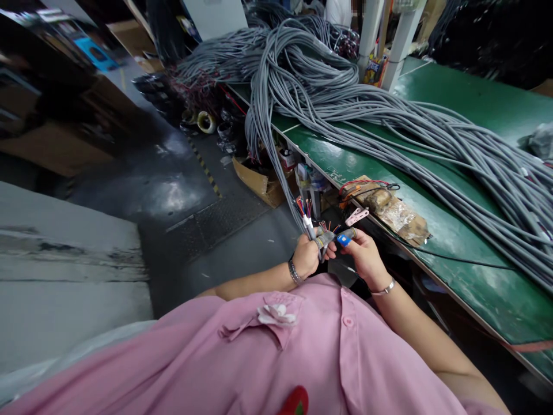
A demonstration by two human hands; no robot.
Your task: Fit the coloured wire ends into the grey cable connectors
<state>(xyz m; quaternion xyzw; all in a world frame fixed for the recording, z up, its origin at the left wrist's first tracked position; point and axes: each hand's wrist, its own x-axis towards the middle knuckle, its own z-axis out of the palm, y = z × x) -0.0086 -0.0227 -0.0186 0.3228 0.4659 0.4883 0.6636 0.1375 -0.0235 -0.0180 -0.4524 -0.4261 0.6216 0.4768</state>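
Note:
My left hand [307, 255] is closed round the ends of several grey cables [309, 228], whose stripped ends fan out in red, blue and white wires above the fist. A grey covering wraps its thumb. Just to the right, my right hand [362, 253] pinches a small blue piece [344, 240] between covered fingertips, close to thin copper-coloured wires [329, 226]. Whether the blue piece touches those wires cannot be made out. A pink clip [357, 217] lies at the table edge just above my right hand.
A large heap of grey cables [311, 86] runs across the green table [466, 294]. On its near edge sits a taped brown block [393, 216] with red and black leads. An open cardboard box [259, 183] stands on the floor, and a person in white [339, 11] is behind.

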